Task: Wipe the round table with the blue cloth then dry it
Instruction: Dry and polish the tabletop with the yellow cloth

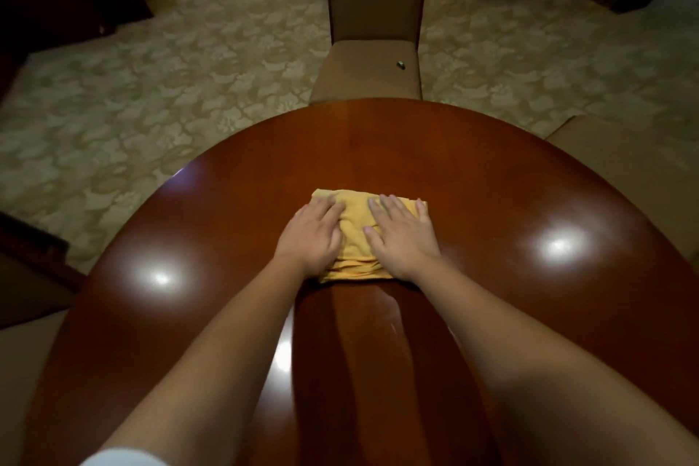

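Both hands flat on a folded yellow cloth [355, 235] near the middle of the round wooden table [529, 314]: left hand [314, 235] on its left part, right hand [403, 235] on its right, fingers extended. Glossy tabletop shows two bright light reflections. Beyond the far edge, a tan upholstered chair [372, 49] on patterned carpet [170, 87]; a small dark object [401, 65] lies on the seat.

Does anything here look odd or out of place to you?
One small thing: a little dark object lies on the seat of the chair beyond the round table; what it is, I cannot tell. Also, the cloth under the left hand and right hand is yellow, not blue.
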`<action>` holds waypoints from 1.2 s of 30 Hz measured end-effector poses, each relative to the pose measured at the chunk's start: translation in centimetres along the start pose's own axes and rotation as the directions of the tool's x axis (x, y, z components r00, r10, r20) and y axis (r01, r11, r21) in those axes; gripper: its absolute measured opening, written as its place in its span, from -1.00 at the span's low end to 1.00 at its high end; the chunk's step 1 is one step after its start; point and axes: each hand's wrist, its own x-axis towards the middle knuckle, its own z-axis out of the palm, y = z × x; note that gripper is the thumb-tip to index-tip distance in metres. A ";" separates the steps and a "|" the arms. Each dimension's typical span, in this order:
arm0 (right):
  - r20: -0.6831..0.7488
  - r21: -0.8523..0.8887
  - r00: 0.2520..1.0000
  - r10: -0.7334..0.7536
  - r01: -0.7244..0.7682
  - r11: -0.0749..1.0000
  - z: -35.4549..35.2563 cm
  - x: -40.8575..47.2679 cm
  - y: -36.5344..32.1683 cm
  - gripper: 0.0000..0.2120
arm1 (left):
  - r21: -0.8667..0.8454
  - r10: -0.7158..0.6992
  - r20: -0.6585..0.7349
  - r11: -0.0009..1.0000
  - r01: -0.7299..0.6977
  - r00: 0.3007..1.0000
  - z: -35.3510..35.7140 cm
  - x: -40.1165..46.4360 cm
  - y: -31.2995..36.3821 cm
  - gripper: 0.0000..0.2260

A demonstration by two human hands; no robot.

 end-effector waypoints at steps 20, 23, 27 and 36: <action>0.101 -0.001 0.978 -0.181 0.182 0.983 3.6 -15.9 -5.6 -0.18 | 0.130 -0.020 -0.238 0.990 0.053 0.971 4.6 -18.6 3.3 -0.58; 0.121 -0.015 0.978 -0.168 0.171 0.985 4.1 -19.3 -5.4 -0.20 | 0.143 0.008 -0.155 0.990 0.014 0.988 5.0 -21.3 4.8 -0.55; 0.137 -0.009 0.979 -0.154 0.157 0.988 5.1 -24.2 -5.3 -0.16 | 0.133 0.049 -0.046 0.990 -0.042 0.998 5.2 -25.2 7.3 -0.54; 0.005 -0.005 0.999 -0.054 0.054 0.999 7.6 -33.4 -4.6 -0.40 | 0.175 0.248 -0.012 0.954 -0.242 0.969 6.6 -30.3 10.6 -0.51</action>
